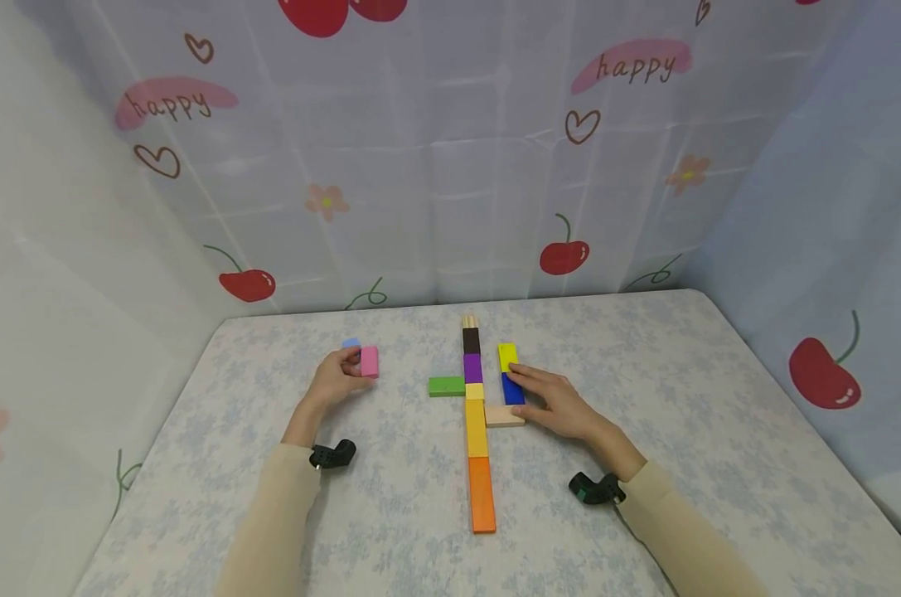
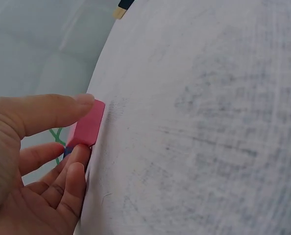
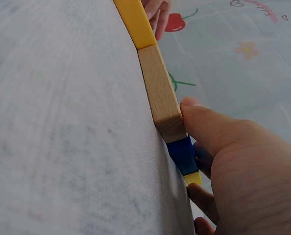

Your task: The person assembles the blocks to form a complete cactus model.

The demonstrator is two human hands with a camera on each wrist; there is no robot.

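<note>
My left hand (image 1: 337, 380) pinches a pink block (image 1: 370, 362) between thumb and fingers, low over the table at the left. Partly behind those fingers lies a light blue block (image 1: 351, 342). On the right, my right hand (image 1: 558, 402) rests its fingertips by the join of a yellow block (image 1: 507, 355) and a dark blue block (image 1: 513, 390). Its thumb (image 3: 204, 115) touches the end of a plain wooden block (image 3: 160, 85). That block juts right from a central column with an orange block (image 1: 482, 496) at the near end.
Up the column run a golden yellow block (image 1: 477, 429), a small pale yellow one (image 1: 474, 391), a purple block (image 1: 472, 368), a black block (image 1: 471, 341) and pale sticks (image 1: 470, 322). A green block (image 1: 446, 386) juts left. Printed curtains (image 1: 435, 182) border the patterned table (image 1: 390, 531).
</note>
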